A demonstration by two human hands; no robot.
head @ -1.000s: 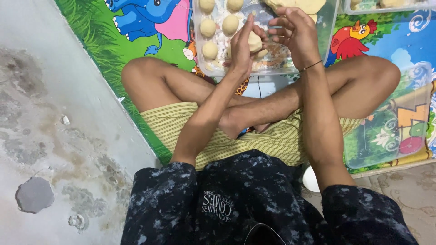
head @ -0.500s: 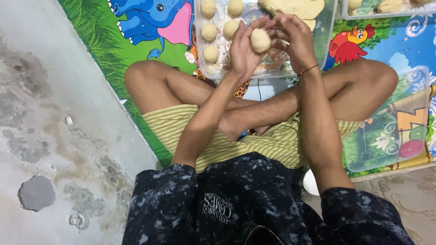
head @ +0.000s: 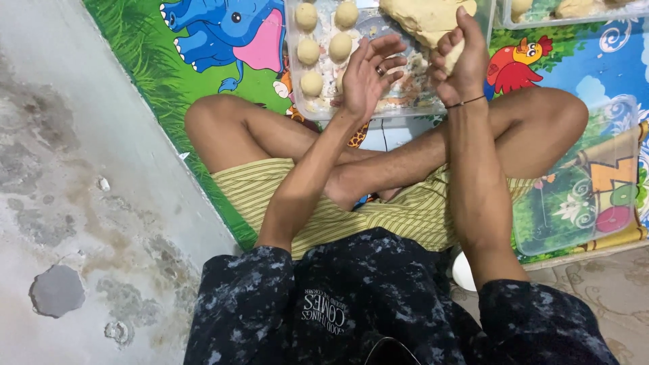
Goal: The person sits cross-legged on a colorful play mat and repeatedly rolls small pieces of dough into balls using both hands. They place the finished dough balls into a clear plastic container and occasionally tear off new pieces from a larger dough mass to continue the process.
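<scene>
Since the earlier frame, the hands parted: left hand (head: 368,78) lay open, empty; right hand (head: 460,57) closed on dough (head: 454,55) above the tray (head: 405,105). Pinched loosely, it might have dropped.

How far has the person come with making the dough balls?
Done: five round pale dough balls lie in the clear plastic tray. In hand: the right hand is closed around a piece of dough, while the left hand is open and empty. Left: a big pale dough lump in the tray is not yet divided.
</scene>
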